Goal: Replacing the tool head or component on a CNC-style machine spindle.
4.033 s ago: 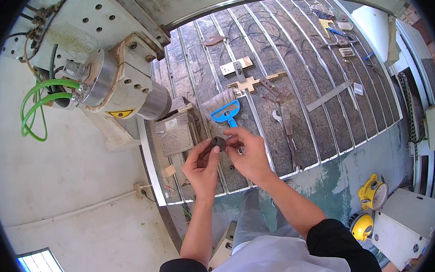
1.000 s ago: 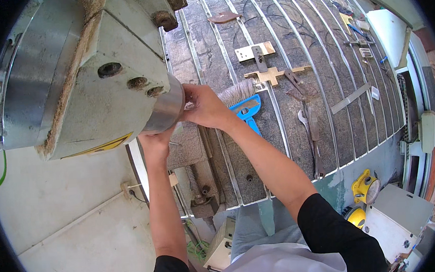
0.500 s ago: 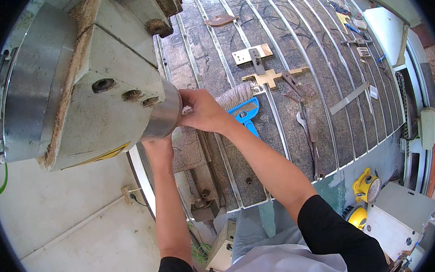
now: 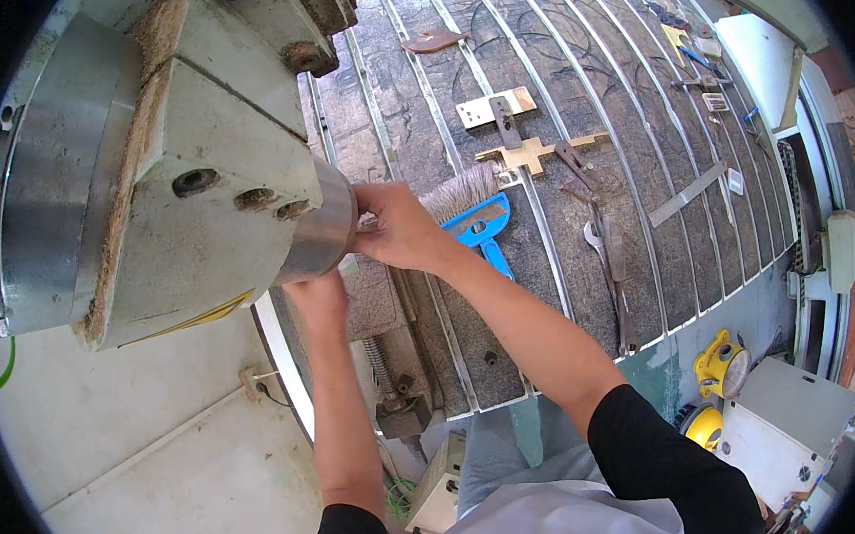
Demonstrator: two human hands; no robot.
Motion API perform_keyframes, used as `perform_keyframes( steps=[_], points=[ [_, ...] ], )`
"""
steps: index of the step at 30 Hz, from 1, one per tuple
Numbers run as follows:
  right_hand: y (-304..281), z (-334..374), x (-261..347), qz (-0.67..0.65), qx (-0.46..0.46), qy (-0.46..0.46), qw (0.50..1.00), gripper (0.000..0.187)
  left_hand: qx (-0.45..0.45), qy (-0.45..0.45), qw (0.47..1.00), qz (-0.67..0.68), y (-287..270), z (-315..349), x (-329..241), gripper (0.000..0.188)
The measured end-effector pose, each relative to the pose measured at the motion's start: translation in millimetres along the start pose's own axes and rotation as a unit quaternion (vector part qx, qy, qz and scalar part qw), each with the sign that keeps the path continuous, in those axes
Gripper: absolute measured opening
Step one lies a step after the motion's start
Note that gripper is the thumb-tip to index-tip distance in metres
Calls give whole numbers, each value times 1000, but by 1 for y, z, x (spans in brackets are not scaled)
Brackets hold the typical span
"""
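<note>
A large machine spindle head (image 4: 238, 215) hangs at the left, its pale housing edged with sawdust-like debris. My right hand (image 4: 398, 228) is at the lower rim of its round steel collar (image 4: 329, 224). The fingers are bent inward, closed, with their tips out of sight around the rim, so what they grip cannot be made out. My left hand (image 4: 320, 295) reaches up under the same collar, which covers its fingers. Just right of my right hand lies a blue-handled brush (image 4: 484, 222) with grey bristles.
Below the collar sits a metal vise (image 4: 376, 304) with a threaded screw. The slotted table (image 4: 537, 290) bears a brass-coloured cross-shaped piece (image 4: 530, 153), a wrench (image 4: 595, 239), a flat steel bar (image 4: 685, 193) and a brown curved piece (image 4: 435, 40). Yellow lamps (image 4: 719, 365) stand low at the right.
My left hand has shifted slightly down and to the right beneath the collar. My right hand's fingers have moved a little at the rim. The things on the table stay put.
</note>
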State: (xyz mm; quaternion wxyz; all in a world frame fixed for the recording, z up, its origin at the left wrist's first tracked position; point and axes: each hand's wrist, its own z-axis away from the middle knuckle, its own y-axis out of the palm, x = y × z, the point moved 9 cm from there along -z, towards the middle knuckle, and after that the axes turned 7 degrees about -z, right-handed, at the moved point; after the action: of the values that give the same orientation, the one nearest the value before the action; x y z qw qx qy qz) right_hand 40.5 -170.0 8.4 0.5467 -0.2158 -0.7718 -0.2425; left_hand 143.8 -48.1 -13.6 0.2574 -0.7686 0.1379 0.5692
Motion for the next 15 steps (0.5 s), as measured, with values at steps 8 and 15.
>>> perform_keyframes(
  steps=[8, 15],
  points=[
    [-5, -5, -3, 20, 22, 15, 999, 33, 61, -24, 995, 74, 12, -13, 2, 45],
    [2, -11, -18, -53, 122, 50, 990, 32, 69, 14, 992, -105, -5, -17, 4, 40]
  ],
)
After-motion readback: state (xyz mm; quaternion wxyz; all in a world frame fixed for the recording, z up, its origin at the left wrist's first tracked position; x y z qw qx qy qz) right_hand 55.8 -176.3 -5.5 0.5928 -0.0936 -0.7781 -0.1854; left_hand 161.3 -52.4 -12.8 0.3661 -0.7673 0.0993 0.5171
